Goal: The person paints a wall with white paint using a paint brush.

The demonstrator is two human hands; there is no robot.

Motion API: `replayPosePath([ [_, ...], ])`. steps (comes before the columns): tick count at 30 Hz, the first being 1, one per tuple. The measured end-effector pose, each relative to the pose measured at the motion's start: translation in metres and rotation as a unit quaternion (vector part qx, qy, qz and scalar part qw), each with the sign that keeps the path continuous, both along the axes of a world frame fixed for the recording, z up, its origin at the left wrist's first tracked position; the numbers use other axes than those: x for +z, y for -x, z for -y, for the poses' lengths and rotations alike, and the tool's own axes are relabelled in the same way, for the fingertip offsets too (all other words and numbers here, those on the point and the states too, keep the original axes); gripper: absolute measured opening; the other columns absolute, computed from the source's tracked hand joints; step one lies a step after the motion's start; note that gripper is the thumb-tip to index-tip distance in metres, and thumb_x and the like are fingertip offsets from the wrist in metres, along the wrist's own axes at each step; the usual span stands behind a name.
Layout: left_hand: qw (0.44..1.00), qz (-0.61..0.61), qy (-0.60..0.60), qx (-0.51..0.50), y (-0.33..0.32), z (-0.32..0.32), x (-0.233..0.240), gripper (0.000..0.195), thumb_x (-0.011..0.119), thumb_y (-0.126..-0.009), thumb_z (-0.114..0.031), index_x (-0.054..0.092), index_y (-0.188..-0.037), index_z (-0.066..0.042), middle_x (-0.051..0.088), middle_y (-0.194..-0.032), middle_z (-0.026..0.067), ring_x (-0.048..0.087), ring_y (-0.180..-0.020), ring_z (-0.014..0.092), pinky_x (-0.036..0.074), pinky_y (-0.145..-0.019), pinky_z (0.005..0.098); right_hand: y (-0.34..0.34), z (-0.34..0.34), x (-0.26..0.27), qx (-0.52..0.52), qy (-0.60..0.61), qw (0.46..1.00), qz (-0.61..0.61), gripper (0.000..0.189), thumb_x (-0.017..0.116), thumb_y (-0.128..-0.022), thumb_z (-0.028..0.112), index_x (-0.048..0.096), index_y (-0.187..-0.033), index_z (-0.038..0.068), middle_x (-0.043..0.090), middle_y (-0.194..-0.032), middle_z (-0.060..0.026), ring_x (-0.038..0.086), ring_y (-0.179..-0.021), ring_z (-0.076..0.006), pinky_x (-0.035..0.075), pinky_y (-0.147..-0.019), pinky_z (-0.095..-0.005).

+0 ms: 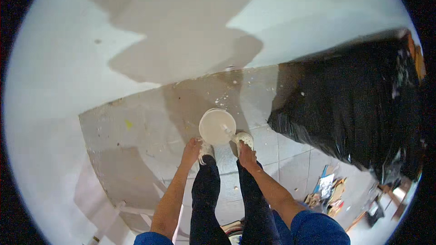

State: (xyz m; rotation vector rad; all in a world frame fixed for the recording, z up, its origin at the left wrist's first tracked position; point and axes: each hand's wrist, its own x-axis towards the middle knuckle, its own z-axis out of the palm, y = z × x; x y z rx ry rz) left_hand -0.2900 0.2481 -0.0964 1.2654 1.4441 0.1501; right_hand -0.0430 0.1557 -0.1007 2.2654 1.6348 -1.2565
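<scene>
A round bucket (pixel 207 117) of off-white liquid, paint-like, stands on the tiled floor just in front of my feet. My right hand (pixel 247 153) is closed around a pale, coated tool (pixel 231 132) that looks like a paintbrush. Its far end reaches over the bucket's right side, at the liquid. To the lower left of the bucket is my left hand (pixel 193 147), its fingers curled close to the rim; blur hides whether it grips anything. White clogs, the right one (pixel 245 139) with holes, flank the bucket's near side.
A white wall (pixel 68 71) rises ahead and to the left, crossed by shadows. Black plastic sheeting (pixel 340 98) drapes a large object at right. White splatters (pixel 222 100) dot the floor beyond the bucket. Mixed scraps (pixel 328 190) lie at lower right.
</scene>
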Motion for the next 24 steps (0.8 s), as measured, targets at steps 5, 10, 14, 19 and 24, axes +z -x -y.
replayPosePath([
  [5, 0.995, 0.078, -0.046, -0.033, -0.011, -0.002, -0.017, 0.035, 0.052, -0.082, -0.027, 0.050, -0.107, -0.004, 0.057, -0.097, 0.0117, 0.057, -0.085, 0.021, 0.046, -0.069, 0.0328, -0.017, 0.009, -0.035, -0.049, -0.076, 0.996, 0.012, 0.047, 0.045, -0.083, 0.019, 0.033, -0.127, 0.008, 0.053, -0.103, -0.0215, 0.054, -0.093, -0.0358, 0.042, -0.077, -0.0479],
  [10, 0.956, 0.158, 0.181, 0.168, -0.094, -0.023, 0.093, 0.035, 0.051, -0.083, -0.028, 0.047, -0.111, -0.006, 0.055, -0.100, 0.0080, 0.056, -0.090, 0.019, 0.045, -0.070, 0.0329, -0.049, 0.006, 0.006, -0.148, -0.102, 0.981, -0.069, 0.040, 0.043, -0.086, 0.022, 0.038, -0.122, 0.006, 0.057, -0.096, -0.0247, 0.054, -0.091, -0.0386, 0.042, -0.079, -0.0474],
  [14, 0.955, 0.161, 0.155, 0.195, -0.114, -0.049, 0.150, 0.036, 0.050, -0.084, -0.029, 0.045, -0.113, -0.007, 0.054, -0.103, 0.0079, 0.055, -0.093, 0.020, 0.045, -0.074, 0.0330, -0.065, -0.028, 0.089, -0.254, -0.140, 0.947, -0.141, 0.028, 0.043, -0.088, 0.026, 0.049, -0.105, 0.005, 0.059, -0.081, -0.0188, 0.059, -0.077, -0.0315, 0.045, -0.068, -0.0406],
  [19, 0.932, 0.258, 0.106, 0.230, -0.138, -0.082, 0.209, 0.034, 0.051, -0.084, -0.029, 0.046, -0.110, -0.007, 0.053, -0.106, 0.0080, 0.054, -0.096, 0.019, 0.044, -0.077, 0.0323, -0.122, -0.089, 0.216, -0.332, -0.197, 0.887, -0.254, 0.038, 0.042, -0.090, 0.036, 0.056, -0.092, 0.000, 0.057, -0.068, -0.0110, 0.056, -0.059, -0.0212, 0.044, -0.055, -0.0328],
  [24, 0.946, 0.237, 0.052, 0.216, -0.185, -0.120, 0.287, 0.030, 0.051, -0.084, -0.026, 0.046, -0.107, -0.008, 0.054, -0.106, 0.0068, 0.053, -0.096, 0.018, 0.044, -0.077, 0.0309, -0.160, -0.179, 0.306, -0.389, -0.275, 0.794, -0.378, 0.027, 0.044, -0.090, 0.027, 0.053, -0.085, 0.001, 0.046, -0.056, -0.0008, 0.044, -0.048, -0.0101, 0.036, -0.044, -0.0274],
])
